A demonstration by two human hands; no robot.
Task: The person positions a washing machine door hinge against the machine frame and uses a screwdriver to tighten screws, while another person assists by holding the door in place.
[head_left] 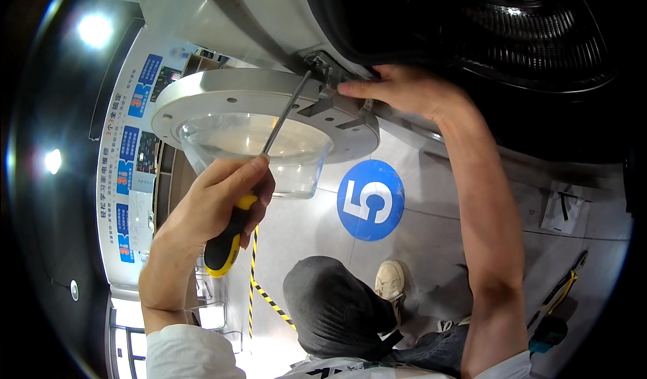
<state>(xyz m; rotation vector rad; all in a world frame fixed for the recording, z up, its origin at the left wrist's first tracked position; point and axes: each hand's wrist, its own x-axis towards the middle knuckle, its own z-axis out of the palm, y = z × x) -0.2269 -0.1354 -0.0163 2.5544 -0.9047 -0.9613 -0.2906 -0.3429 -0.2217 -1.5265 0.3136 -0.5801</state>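
My left hand [236, 197] grips a yellow-and-black screwdriver [223, 253], its long shaft angled up to a metal hinge [321, 67] on a white machine [222, 8]. My right hand [397, 89] holds the hinge bracket at its right side, thumb on the metal and other fingers partly hidden. The open round door [216, 82], with a clear bowl-shaped window [303, 170], hangs at that hinge between my hands. The screwdriver's tip is too small to see exactly against the hinge.
The dark drum opening [512, 28] is at upper right. Tools [563, 291] and a small package [566, 207] lie on the tiled floor [431, 244] at right. Below are a blue floor marker [354, 217], striped tape [269, 301] and my legs. A printed wall board [108, 237] stands left.
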